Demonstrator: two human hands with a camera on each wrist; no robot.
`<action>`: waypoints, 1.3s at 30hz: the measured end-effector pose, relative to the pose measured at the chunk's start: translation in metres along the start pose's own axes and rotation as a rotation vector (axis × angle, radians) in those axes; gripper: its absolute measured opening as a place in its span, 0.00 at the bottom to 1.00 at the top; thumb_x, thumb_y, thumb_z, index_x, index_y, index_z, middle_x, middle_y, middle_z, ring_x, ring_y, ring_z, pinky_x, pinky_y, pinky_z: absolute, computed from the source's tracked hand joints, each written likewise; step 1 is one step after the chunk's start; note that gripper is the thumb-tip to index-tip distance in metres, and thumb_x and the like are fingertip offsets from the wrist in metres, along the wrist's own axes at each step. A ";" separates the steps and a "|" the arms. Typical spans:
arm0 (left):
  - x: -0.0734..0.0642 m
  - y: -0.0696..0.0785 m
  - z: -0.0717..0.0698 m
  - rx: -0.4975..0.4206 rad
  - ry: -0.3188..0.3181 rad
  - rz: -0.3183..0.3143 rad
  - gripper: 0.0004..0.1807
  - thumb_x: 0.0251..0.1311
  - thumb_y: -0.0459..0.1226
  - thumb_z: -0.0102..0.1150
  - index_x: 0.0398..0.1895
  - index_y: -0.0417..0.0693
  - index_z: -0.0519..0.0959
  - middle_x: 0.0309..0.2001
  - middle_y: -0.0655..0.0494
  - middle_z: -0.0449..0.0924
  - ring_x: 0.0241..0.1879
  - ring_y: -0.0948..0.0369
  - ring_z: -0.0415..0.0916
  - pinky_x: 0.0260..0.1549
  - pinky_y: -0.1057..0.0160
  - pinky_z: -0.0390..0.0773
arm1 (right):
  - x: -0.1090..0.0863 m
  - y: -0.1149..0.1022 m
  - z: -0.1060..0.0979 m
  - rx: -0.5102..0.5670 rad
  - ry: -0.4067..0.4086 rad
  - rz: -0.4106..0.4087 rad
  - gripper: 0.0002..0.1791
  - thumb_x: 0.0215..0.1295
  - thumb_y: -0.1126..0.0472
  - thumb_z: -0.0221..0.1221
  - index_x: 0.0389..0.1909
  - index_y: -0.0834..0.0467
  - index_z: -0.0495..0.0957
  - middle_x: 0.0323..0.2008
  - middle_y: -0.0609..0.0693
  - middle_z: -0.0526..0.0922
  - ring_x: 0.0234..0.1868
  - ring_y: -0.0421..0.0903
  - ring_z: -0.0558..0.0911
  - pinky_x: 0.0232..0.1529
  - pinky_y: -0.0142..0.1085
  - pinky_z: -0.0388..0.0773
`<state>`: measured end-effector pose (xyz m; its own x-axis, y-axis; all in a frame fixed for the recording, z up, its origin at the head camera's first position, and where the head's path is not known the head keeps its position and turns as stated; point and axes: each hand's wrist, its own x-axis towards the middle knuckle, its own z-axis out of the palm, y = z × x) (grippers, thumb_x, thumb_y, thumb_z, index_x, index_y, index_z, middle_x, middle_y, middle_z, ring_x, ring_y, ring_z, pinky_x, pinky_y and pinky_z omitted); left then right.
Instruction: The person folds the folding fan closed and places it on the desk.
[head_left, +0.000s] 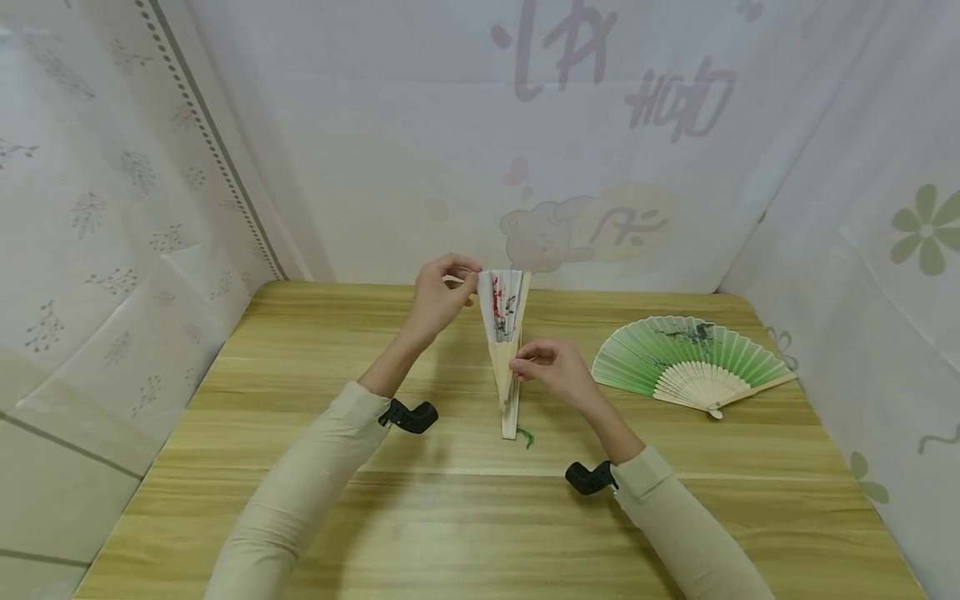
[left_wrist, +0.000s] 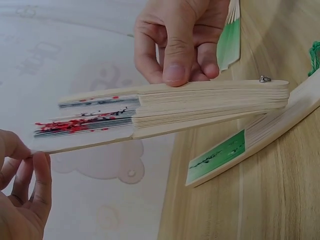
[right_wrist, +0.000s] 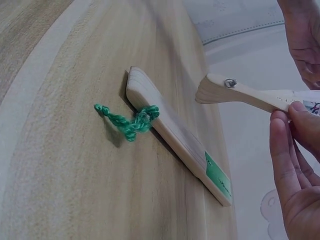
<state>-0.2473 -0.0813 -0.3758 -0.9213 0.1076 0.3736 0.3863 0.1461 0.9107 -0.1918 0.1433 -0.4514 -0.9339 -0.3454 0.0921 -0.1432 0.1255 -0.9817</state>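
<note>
Above the table, a partly spread white folding fan (head_left: pixel 504 312) with a red and dark painting is held between both hands. My left hand (head_left: pixel 442 296) pinches the far end of its outer stick between thumb and fingers, seen in the left wrist view at lower left. On the opposite side, my right hand (head_left: pixel 558 371) pinches the bare wooden ribs, thumb on top. A metal rivet (right_wrist: pixel 230 83) joins the ribs at the near end. Below it, a folded green fan (right_wrist: pixel 180 140) lies on the table, a green cord tassel (right_wrist: pixel 131 122) at its end.
To the right, a spread green folding fan (head_left: pixel 690 358) lies on the wooden table (head_left: pixel 465 525). Printed white cloth (head_left: pixel 390 150) hangs behind the table and along both sides. Black cameras (head_left: pixel 411 417) are strapped at both wrists.
</note>
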 end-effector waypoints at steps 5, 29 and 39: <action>0.000 0.000 0.001 -0.015 0.005 -0.024 0.07 0.68 0.26 0.59 0.44 0.29 0.81 0.36 0.40 0.79 0.32 0.34 0.80 0.28 0.60 0.84 | 0.000 0.001 -0.001 0.010 -0.011 -0.012 0.06 0.65 0.71 0.67 0.38 0.72 0.83 0.34 0.61 0.85 0.35 0.62 0.86 0.42 0.58 0.81; -0.003 -0.006 0.000 -0.069 0.025 -0.049 0.06 0.68 0.26 0.61 0.43 0.29 0.83 0.36 0.42 0.79 0.27 0.57 0.82 0.26 0.64 0.83 | -0.004 0.002 0.002 -0.001 -0.089 -0.001 0.10 0.69 0.70 0.64 0.45 0.73 0.82 0.39 0.63 0.85 0.41 0.69 0.84 0.46 0.58 0.80; -0.004 -0.006 0.002 -0.055 0.045 -0.069 0.07 0.68 0.27 0.62 0.44 0.30 0.83 0.37 0.41 0.80 0.27 0.60 0.82 0.28 0.54 0.84 | -0.005 -0.001 0.004 0.003 -0.108 -0.038 0.06 0.68 0.71 0.64 0.42 0.70 0.82 0.36 0.58 0.84 0.38 0.70 0.83 0.43 0.60 0.81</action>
<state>-0.2463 -0.0807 -0.3833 -0.9472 0.0545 0.3159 0.3199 0.0970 0.9425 -0.1854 0.1418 -0.4518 -0.8871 -0.4480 0.1110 -0.1769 0.1079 -0.9783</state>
